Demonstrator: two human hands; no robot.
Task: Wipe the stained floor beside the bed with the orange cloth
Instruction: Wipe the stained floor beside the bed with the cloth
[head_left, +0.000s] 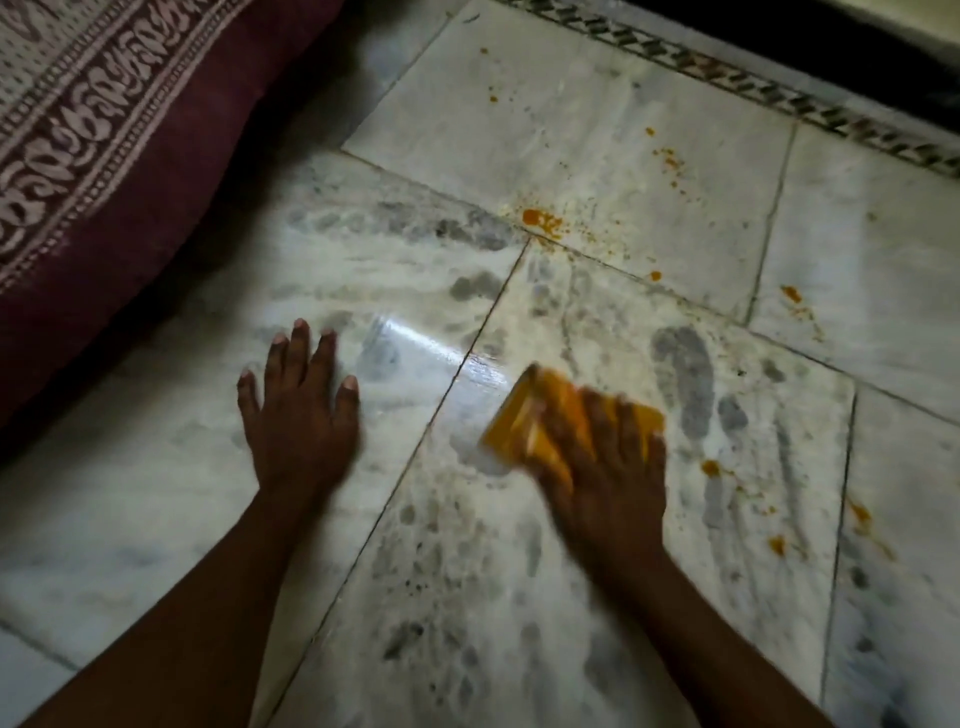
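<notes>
My right hand (610, 462) lies on top of the folded orange cloth (524, 415) and presses it against the white marble floor (597, 130); the hand and cloth are blurred. Orange stains spot the tiles: a large splash near the tile joint (540, 221), smaller drops at the right (709, 467) and farther right (792, 293). My left hand (298, 410) rests flat on the floor with its fingers spread, to the left of the cloth and close to the bed (104, 156).
The bed with a maroon patterned cover fills the upper left and overhangs the floor. A dark patterned border strip (779, 98) runs along the floor at the upper right. Grey smudges mark the tiles around the hands.
</notes>
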